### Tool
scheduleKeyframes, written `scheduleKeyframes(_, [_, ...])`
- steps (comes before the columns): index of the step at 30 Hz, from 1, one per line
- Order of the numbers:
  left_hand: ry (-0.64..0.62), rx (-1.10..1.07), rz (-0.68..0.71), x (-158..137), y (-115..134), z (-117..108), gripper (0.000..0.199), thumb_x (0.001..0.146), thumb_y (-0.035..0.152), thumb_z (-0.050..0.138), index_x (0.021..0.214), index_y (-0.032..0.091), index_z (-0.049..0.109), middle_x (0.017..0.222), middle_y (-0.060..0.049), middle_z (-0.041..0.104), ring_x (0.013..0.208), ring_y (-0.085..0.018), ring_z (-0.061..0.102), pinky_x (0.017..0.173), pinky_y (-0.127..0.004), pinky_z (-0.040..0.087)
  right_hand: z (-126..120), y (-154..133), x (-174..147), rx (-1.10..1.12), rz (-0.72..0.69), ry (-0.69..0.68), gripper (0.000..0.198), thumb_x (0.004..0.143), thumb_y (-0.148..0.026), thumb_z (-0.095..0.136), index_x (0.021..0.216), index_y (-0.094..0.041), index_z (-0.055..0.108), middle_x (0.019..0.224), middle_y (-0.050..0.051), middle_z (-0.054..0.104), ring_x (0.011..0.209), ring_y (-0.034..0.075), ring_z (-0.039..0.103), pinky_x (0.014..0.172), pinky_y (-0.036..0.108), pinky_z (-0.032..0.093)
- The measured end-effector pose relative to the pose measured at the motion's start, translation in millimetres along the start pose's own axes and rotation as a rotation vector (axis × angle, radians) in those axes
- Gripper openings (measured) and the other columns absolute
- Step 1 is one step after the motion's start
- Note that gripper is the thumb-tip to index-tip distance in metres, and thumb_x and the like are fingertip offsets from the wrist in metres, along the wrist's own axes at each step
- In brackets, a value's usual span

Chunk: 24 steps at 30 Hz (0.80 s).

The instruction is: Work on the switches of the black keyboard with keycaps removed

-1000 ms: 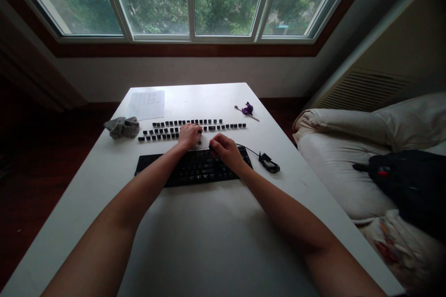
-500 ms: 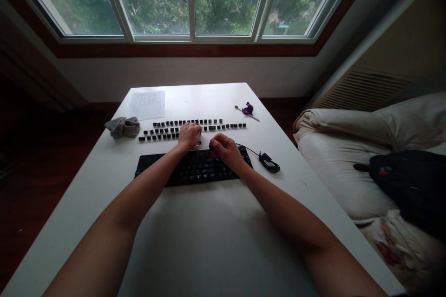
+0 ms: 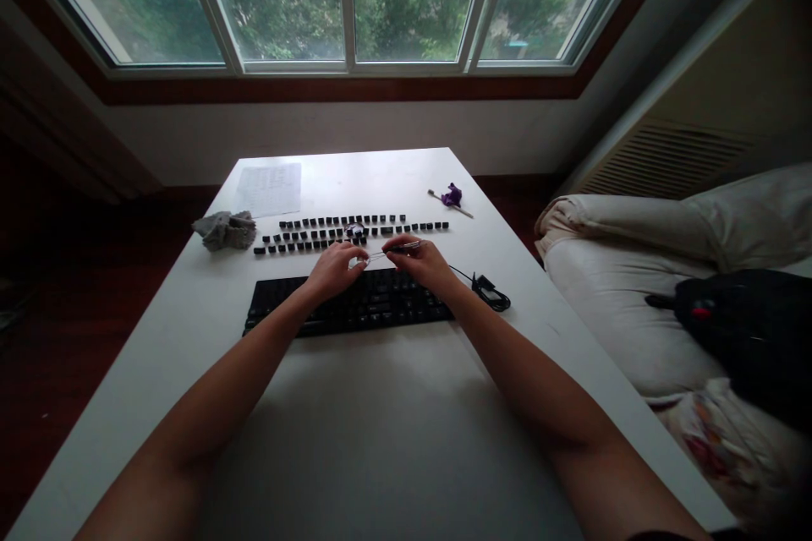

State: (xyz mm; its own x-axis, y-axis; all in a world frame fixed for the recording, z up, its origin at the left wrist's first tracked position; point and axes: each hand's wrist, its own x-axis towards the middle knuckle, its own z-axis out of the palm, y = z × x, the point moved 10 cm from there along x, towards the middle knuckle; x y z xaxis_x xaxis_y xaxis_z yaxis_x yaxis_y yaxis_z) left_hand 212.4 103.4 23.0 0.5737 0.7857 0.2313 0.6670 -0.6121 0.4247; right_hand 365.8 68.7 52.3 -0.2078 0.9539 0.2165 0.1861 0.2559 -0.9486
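Above the back edge of the black keyboard (image 3: 361, 304), my right hand (image 3: 422, 262) grips a wire keycap puller (image 3: 404, 247) by its dark handle. Its thin wires point left to my left hand (image 3: 336, 269), whose thumb and fingers are pinched together at the wire ends. What sits between those fingertips is too small to make out. Loose black keycaps (image 3: 310, 222) lie in rows just behind my hands. Among them is a small dark and white item (image 3: 355, 230) of unclear kind. My forearms cover parts of the keyboard.
A coiled black cable (image 3: 491, 294) lies right of the keyboard. A grey cloth (image 3: 225, 230) and a printed paper sheet (image 3: 270, 188) are on the table's left side. At the back right lie a brush (image 3: 435, 194) and something purple and crumpled (image 3: 452, 196). A sofa (image 3: 609, 296) stands to the right.
My left hand has drawn back from the keycap rows toward me, uncovering the dark and white item. My right hand has shifted slightly right and up, and the keycap puller now shows clearly.
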Motion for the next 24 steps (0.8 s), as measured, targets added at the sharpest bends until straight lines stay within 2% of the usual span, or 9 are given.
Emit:
scheduleKeyframes(4, [-0.105,-0.048,0.081,-27,15,11,0.032,0.092,0.042,0.061,0.118,0.026,0.069,0.123,-0.007,0.065,0.113,-0.026,0.059,0.102,-0.044,0.046,-3,10,4,-0.01,-0.002,0.017,0.018,0.086,-0.032,0.063,0.098,-0.019,0.061,0.083,0.002,0.062,0.072,0.015,0.06,0.064,0.029,0.052])
scheduleKeyframes(8, [-0.144,-0.075,0.119,-41,20,14,0.048,0.09,0.053,0.062,0.13,0.027,0.063,0.137,-0.01,0.058,0.124,-0.029,0.055,0.108,-0.047,0.043,3,21,5,-0.074,0.006,-0.056,0.017,0.087,-0.031,0.06,0.098,-0.019,0.063,0.087,0.004,0.066,0.081,0.018,0.064,0.068,0.03,0.053])
scheduleKeyframes(11, [-0.178,-0.054,0.137,-46,24,15,0.064,0.085,0.062,0.064,0.137,0.026,0.058,0.144,-0.012,0.053,0.131,-0.033,0.05,0.112,-0.049,0.04,7,25,2,-0.167,0.018,-0.121,0.017,0.087,-0.031,0.061,0.096,-0.018,0.066,0.081,0.003,0.07,0.075,0.018,0.064,0.07,0.031,0.051])
scheduleKeyframes(15, [-0.201,-0.02,0.141,-50,28,17,0.081,0.077,0.069,0.068,0.143,0.025,0.051,0.153,-0.013,0.045,0.139,-0.035,0.042,0.118,-0.05,0.033,11,24,-2,-0.243,0.019,-0.131,0.018,0.088,-0.036,0.061,0.093,-0.019,0.067,0.077,0.001,0.071,0.068,0.017,0.062,0.068,0.03,0.048])
scheduleKeyframes(24, [-0.194,-0.015,0.172,-54,28,19,0.087,0.075,0.067,0.072,0.146,0.026,0.045,0.154,-0.012,0.043,0.142,-0.035,0.039,0.12,-0.05,0.03,19,19,-4,-0.423,-0.018,-0.061,0.023,0.091,-0.041,0.059,0.093,-0.02,0.067,0.07,-0.001,0.065,0.063,0.015,0.053,0.062,0.027,0.038])
